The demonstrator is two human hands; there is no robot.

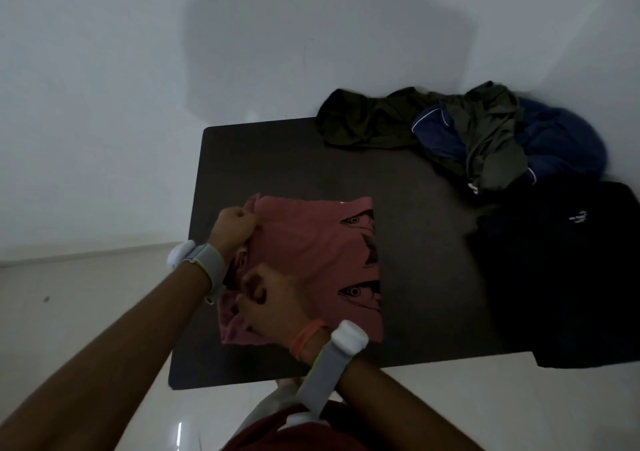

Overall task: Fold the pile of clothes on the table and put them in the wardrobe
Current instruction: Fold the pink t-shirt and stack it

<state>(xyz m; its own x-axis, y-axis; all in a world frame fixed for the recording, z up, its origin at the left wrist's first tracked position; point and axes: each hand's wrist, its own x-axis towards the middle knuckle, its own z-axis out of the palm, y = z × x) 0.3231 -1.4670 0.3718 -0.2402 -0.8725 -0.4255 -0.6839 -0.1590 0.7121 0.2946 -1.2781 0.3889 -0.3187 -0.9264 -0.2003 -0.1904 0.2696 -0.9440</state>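
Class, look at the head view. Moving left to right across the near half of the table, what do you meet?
First the pink printed shirt, gripped at its left edge by the left hand and right hand → bare dark tabletop → black garment. The crumpled pile lies farther back, so it is left out.

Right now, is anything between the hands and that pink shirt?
Nothing visible does. The left hand and the right hand both grip the pink shirt along its left edge on the table. The wardrobe is out of view.
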